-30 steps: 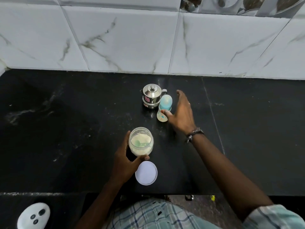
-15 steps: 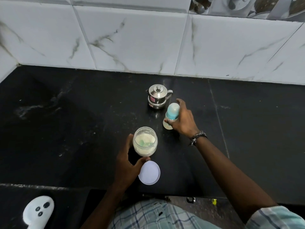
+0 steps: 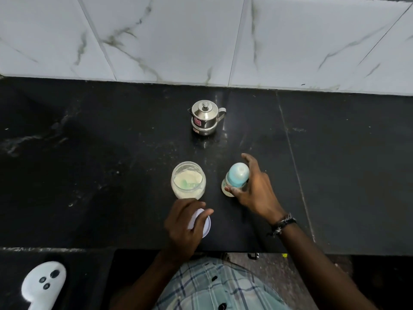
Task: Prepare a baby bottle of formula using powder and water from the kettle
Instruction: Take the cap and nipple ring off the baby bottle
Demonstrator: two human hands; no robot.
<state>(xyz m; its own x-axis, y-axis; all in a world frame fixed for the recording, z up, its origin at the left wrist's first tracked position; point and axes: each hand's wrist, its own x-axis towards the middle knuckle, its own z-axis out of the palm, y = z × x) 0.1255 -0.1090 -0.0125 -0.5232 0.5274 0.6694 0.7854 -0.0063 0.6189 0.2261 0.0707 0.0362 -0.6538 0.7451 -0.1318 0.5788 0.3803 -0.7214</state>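
A small baby bottle point(image 3: 237, 178) with a blue cap stands on the black counter point(image 3: 89, 164), and my right hand point(image 3: 257, 194) is wrapped around it from the right. To its left stands an open glass jar point(image 3: 188, 182) of pale powder with a green scoop in it. My left hand point(image 3: 184, 227) is off the jar, just in front of it. Its fingers curl loosely over the white lid point(image 3: 206, 227) lying flat on the counter, and whether they grip the lid is unclear. A small steel kettle point(image 3: 204, 118) with its lid on stands behind both.
A marbled white tile wall point(image 3: 201, 41) rises behind the counter. The counter's front edge point(image 3: 67, 249) runs just before my body. A white device with dark buttons point(image 3: 42, 285) lies at the lower left, below the edge.
My right hand closed on the bottle and drew it from beside the kettle towards me, to the right of the jar. My left hand let go of the jar and moved back over the lid.
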